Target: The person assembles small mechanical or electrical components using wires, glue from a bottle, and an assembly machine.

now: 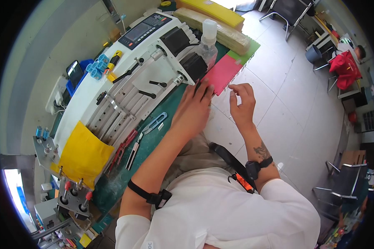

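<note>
Head view, left to right. Yellow sheet [84, 151] drapes over the near end of a white rail machine [78, 103]; blue-handled knife [152, 125] lies on the green surface [147, 146]. Left hand [195, 101] is the nearer one: it covers the near end of the pink sheet [225, 74], fingers bent and close together; whether they pinch it, cannot tell. From those fingers the sheet runs up and to the right, long axis slanting along the edge of the surface. Sheet looks flat, plain, bright pink, its right edge finely toothed; a green sheet [250, 50] adjoins the far end. Right hand [243, 103] hangs just beside, over floor, fingers curled, thumb apart, nothing visible between.
</note>
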The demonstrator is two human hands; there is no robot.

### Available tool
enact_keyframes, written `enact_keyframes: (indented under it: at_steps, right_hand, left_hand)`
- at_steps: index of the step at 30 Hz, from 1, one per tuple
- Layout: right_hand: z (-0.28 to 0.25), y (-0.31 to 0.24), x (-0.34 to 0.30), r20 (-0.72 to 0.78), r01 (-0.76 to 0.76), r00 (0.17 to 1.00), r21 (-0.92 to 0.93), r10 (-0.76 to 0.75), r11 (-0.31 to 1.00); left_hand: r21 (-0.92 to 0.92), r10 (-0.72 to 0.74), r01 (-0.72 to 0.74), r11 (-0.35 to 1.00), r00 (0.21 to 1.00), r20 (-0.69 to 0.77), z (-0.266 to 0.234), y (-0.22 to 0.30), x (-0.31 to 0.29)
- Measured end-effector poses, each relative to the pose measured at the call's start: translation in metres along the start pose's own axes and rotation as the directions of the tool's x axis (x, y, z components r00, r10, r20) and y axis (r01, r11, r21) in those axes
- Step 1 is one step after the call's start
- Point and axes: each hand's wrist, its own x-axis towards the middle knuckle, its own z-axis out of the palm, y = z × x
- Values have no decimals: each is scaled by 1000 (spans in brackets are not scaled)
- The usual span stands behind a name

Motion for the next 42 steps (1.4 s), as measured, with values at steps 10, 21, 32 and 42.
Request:
enact_keyframes:
  at_steps: [10, 21, 32, 42]
  right_hand:
    - [14, 2, -10, 26, -7, 1000, -87, 9, 996]
    - [22, 1, -18, -40, 31, 998, -169, -38, 985]
    - [29, -6, -28, -65, -146, 988, -86, 140, 986]
    - [33, -2, -22, -76, -125, 990, -85, 119, 988]
  left_hand:
    - [1, 34, -34, 999, 999, -25, 3, -1, 2]
    - [-11, 41, -42, 999, 999, -27, 4, 1, 5]
    - [20, 34, -33, 999, 999, -21, 3, 2, 6]
    - [47, 34, -32, 998, 999, -27, 7, -2, 5]
